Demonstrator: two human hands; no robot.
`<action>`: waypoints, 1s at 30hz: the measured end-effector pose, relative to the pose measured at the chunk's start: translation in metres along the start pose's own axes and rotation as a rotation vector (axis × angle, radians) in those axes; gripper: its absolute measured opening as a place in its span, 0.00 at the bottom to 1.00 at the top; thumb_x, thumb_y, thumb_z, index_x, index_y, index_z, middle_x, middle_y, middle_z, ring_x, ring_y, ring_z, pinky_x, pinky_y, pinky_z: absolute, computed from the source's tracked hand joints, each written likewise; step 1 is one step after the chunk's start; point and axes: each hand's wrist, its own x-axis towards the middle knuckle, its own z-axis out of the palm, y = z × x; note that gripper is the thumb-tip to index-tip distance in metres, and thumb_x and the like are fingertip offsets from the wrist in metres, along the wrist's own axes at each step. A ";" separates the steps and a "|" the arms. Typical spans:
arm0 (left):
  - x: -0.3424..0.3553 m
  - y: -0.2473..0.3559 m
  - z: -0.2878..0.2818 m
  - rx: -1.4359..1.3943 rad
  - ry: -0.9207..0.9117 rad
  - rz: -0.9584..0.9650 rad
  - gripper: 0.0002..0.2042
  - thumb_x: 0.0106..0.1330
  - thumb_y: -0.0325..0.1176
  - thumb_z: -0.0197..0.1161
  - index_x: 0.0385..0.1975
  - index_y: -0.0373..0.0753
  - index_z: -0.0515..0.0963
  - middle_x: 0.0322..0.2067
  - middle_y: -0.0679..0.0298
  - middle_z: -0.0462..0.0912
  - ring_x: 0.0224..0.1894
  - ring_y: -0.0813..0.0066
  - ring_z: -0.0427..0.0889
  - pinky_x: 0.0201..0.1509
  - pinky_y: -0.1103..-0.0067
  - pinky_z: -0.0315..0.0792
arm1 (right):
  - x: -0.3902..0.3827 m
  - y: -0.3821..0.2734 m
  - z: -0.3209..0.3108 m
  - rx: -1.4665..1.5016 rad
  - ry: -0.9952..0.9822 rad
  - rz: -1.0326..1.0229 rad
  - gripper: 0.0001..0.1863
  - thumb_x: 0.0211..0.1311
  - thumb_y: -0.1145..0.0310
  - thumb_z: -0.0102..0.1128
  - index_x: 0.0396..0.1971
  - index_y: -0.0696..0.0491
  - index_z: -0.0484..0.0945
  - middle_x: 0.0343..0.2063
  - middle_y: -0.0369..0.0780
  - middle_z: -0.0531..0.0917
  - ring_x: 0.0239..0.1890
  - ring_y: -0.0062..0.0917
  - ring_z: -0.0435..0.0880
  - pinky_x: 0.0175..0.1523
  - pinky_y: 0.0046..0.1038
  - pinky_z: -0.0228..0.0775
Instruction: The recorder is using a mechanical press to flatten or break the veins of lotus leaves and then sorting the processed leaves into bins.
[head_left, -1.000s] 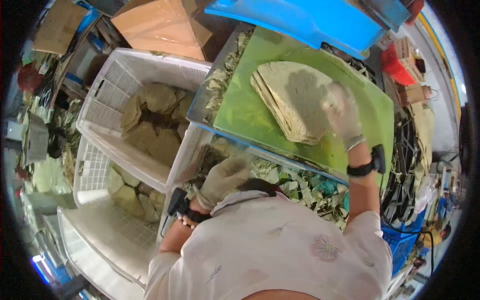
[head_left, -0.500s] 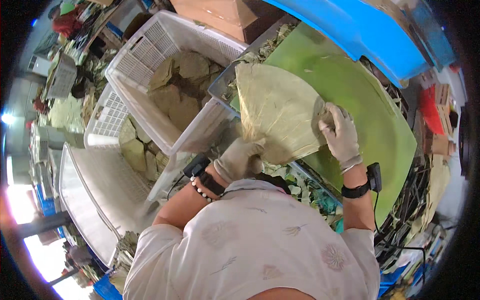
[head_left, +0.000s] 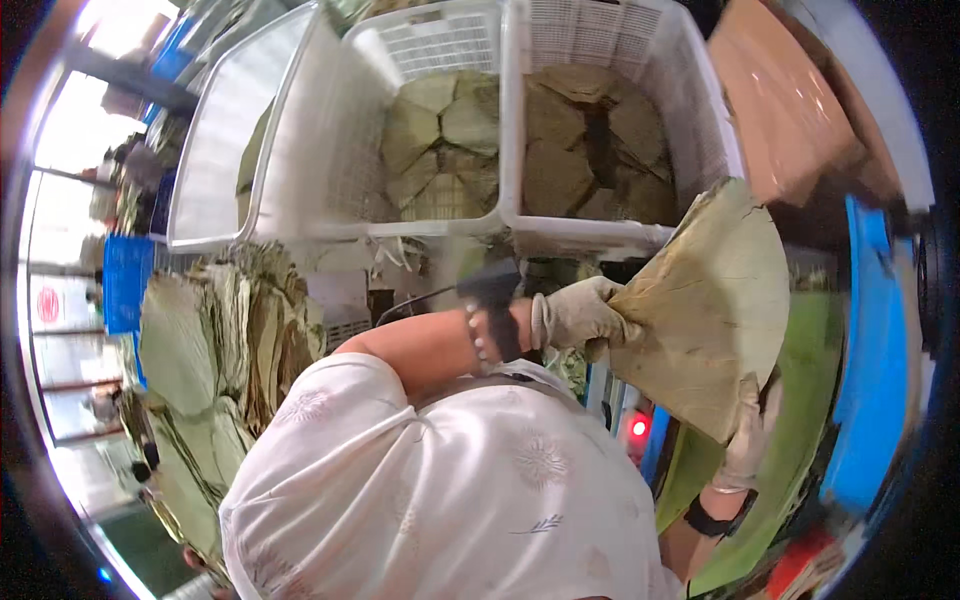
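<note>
A fan-shaped bundle of dried, pale green-brown leaves [head_left: 705,305], apparently folded lotus leaves, is held up between my gloved hands. My left hand [head_left: 585,315] pinches its narrow, pointed end. At its lower right edge, my right hand [head_left: 747,435] grips the rim, with part of the fingers hidden behind it. The upper tip of the bundle overlaps the near corner of a white plastic crate [head_left: 622,232]. Similar leaf wedges [head_left: 560,150] lie in that crate, set in a ring around a dark gap.
Left of that crate stand a second white crate [head_left: 425,28] with leaf wedges and a third white crate [head_left: 205,150]. Stacked leaves [head_left: 215,340] are at my left. A green board [head_left: 805,350], a blue panel [head_left: 868,370] and a brown carton [head_left: 785,95] are on the right.
My view and body have turned left, so the crates now lie ahead. Both hands still hold the leaf bundle, which has left its place over the green board and come beside the crates.
</note>
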 end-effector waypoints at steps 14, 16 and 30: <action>-0.048 -0.024 -0.410 -0.849 1.166 0.308 0.03 0.67 0.24 0.64 0.38 0.37 0.80 0.27 0.62 0.79 0.20 0.71 0.75 0.19 0.75 0.69 | 0.094 0.055 0.079 -1.079 0.196 -0.017 0.32 0.75 0.41 0.44 0.63 0.53 0.73 0.62 0.55 0.71 0.63 0.51 0.70 0.65 0.52 0.62; -0.063 -0.057 -0.474 -0.586 1.271 0.106 0.04 0.67 0.27 0.65 0.39 0.36 0.81 0.29 0.60 0.82 0.25 0.68 0.80 0.23 0.71 0.73 | 0.095 0.055 0.083 -1.071 0.214 -0.002 0.32 0.76 0.41 0.42 0.62 0.53 0.74 0.62 0.55 0.71 0.64 0.51 0.69 0.65 0.52 0.61; 0.004 -0.069 -0.622 0.676 0.726 -0.673 0.26 0.66 0.42 0.70 0.55 0.26 0.76 0.46 0.48 0.83 0.34 0.63 0.84 0.30 0.66 0.76 | 0.074 0.027 0.078 -1.201 0.219 0.101 0.28 0.80 0.50 0.38 0.61 0.56 0.74 0.65 0.48 0.72 0.68 0.47 0.67 0.71 0.48 0.58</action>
